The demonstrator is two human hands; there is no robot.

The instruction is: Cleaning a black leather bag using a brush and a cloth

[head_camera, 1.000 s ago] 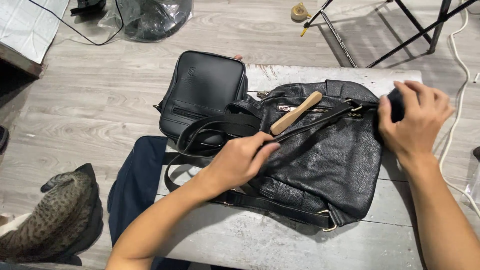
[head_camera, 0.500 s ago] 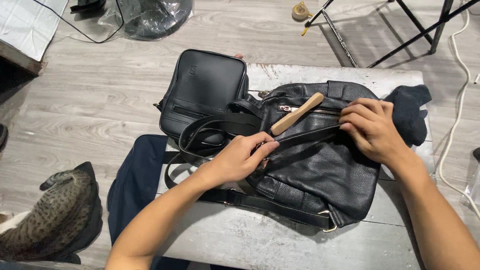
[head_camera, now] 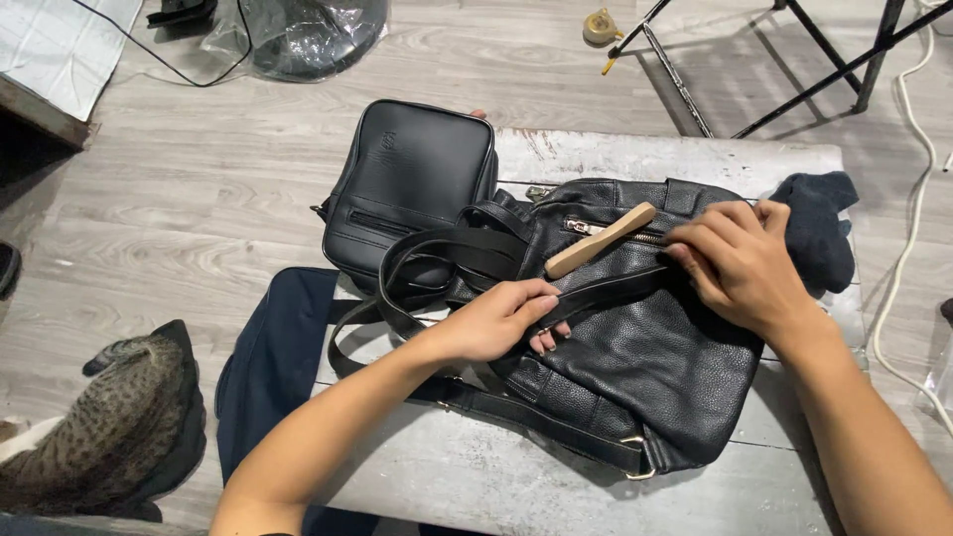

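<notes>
A black pebbled leather backpack lies on a worn grey table. My left hand pinches one of its black straps near the bag's middle. My right hand rests on the bag's upper right, fingertips at the zipper line beside the other end of that strap. A light wooden handle lies across the zipper. A smaller black leather bag sits at the table's far left corner, partly under the backpack's looped straps.
A dark cloth lies at the table's right edge. Dark blue fabric hangs off the left side. A tabby cat sits on the wood floor at lower left. Stand legs, a white cable, a tape roll and a plastic-wrapped object lie beyond.
My right hand let go of the dark cloth at the table's right edge and moved left onto the backpack's zipper area. My left hand kept hold of the strap, shifting slightly.
</notes>
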